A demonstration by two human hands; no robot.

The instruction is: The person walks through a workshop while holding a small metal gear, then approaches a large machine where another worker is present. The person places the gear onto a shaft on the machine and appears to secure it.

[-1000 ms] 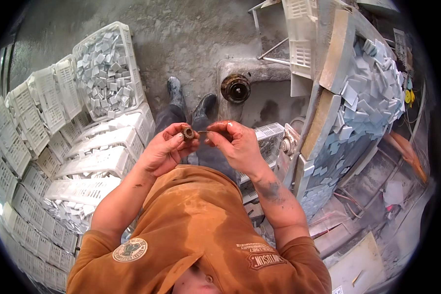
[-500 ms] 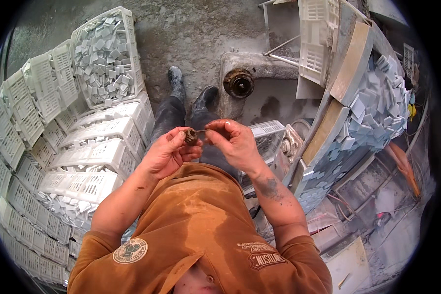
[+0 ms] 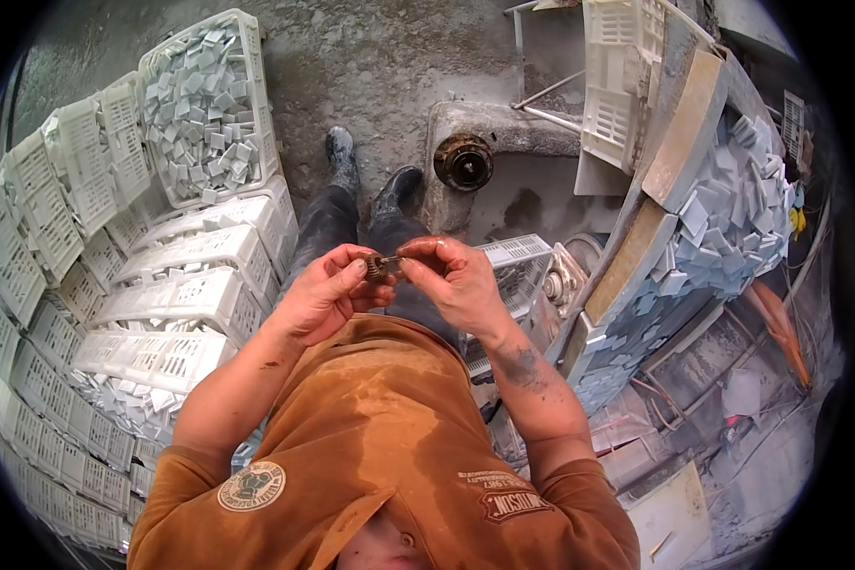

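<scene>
In front of my belly, my left hand (image 3: 325,293) pinches a small, dark brown toothed gear (image 3: 374,268) between thumb and fingers. The gear lies on its side, with its teeth visible. From the other side, my right hand (image 3: 461,283) holds a thin metal pin (image 3: 390,259) between thumb and forefinger. The pin's end meets the gear; whether it passes inside is hidden. Brown grease or wet dirt coats the right fingertips.
A dark round metal part (image 3: 464,162) rests on the stone-like ledge (image 3: 503,119) ahead. White plastic crates (image 3: 176,290) holding pale tiles are stacked at left. On the right, loose tiles (image 3: 731,214) heap behind boards (image 3: 686,128). A grey crate (image 3: 515,271) stands beside my right hand.
The gear has turned from showing its round end to showing its toothed side. My right fingers and the pin have come closer to it.
</scene>
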